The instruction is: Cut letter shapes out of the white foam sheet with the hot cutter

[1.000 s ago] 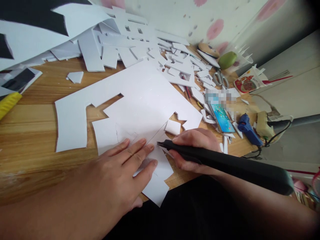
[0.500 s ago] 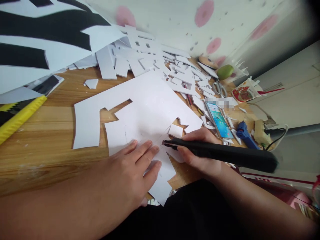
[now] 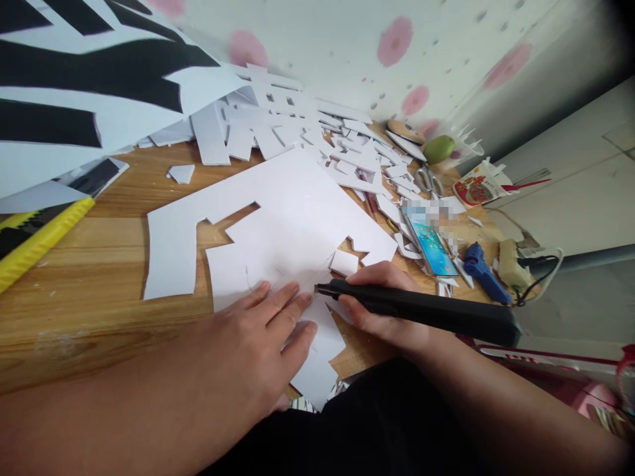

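Note:
A large white foam board sheet with angular cut-outs lies on the wooden table, its near end reaching the table edge. My left hand lies palm down on it, fingers stretched out and slightly apart. In my right hand is a black utility knife, its handle pointing right and its tip touching the board just right of my left fingertips. Thin lines are marked on the board around the tip. Beside the blade lies a small white cut piece, close to a notch in the sheet.
White offcuts pile up at the back. At left are a yellow-edged saw-like tool and a black-patterned white sheet. To the right lie a phone, scissors, a blue glue gun and a paper food cup.
The knife tip has moved slightly left and toward me along the board, my right hand with it. My left hand stays pressed in place. The view has shifted a little.

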Motion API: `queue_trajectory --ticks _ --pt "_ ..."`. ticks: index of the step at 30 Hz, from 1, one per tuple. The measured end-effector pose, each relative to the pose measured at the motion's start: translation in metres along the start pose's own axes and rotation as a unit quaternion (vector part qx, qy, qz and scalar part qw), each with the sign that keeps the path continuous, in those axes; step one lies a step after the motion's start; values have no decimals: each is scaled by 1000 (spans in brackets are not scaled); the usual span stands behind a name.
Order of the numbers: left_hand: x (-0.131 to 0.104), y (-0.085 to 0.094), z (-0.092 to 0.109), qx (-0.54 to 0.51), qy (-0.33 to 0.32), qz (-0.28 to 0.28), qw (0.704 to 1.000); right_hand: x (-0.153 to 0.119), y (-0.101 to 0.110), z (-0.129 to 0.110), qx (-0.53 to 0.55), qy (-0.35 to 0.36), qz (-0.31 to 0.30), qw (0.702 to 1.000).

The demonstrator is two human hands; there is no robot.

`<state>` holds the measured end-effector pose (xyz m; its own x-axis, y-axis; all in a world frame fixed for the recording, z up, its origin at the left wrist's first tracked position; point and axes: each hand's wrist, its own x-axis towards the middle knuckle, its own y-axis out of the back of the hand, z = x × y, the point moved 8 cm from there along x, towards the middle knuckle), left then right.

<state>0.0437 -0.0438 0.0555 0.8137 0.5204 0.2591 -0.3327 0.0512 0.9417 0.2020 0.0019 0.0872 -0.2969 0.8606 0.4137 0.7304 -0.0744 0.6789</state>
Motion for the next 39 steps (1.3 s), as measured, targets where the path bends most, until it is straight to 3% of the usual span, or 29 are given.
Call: queue_trajectory --ticks 15,21,31,39 --pt "-3 3 -6 -6 -12 -19 1000 14 -12 -5 2 40 -101 994" --pt "1 1 -7 12 -31 -38 999 16 -14 -3 11 15 -125 992" --pt "-1 -2 -8 -19 -8 -28 999 12 -16 2 -3 -33 -135 990" --pt "2 -3 -7 -17 27 -33 999 24 -11 -6 -16 -65 -154 986"
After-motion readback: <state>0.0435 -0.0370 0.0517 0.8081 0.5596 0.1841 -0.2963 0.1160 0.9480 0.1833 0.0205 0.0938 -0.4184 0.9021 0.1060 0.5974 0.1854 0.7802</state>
